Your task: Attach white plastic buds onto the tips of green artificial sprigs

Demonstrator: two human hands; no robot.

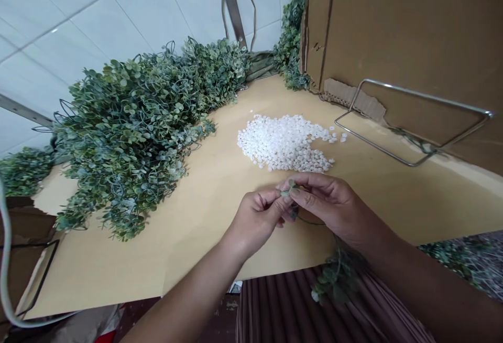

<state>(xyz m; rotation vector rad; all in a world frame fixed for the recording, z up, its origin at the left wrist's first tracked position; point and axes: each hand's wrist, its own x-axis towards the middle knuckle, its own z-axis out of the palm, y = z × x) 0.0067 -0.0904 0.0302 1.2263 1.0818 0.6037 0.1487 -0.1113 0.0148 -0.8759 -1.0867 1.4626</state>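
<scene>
My left hand [255,220] and my right hand [334,204] meet above the table, just in front of a pile of small white plastic pieces [281,141]. Both are closed, thumbs and fingers pinching the leafy tip of an artificial greenery sprig [291,184]. Fingers partly cover this tip, and I cannot make out whether a white piece is among them. From the pinch a thin dark stem curves under my right hand. Below the right wrist, a leafy bunch [338,275] hangs over the lap.
A big heap of artificial greenery [133,117] covers the table's left and back. A cardboard box [408,33] stands at right, with a metal wire frame [393,155] before it. More greenery [463,261] lies below the table edge at right. A pale cable [6,248] runs along the left.
</scene>
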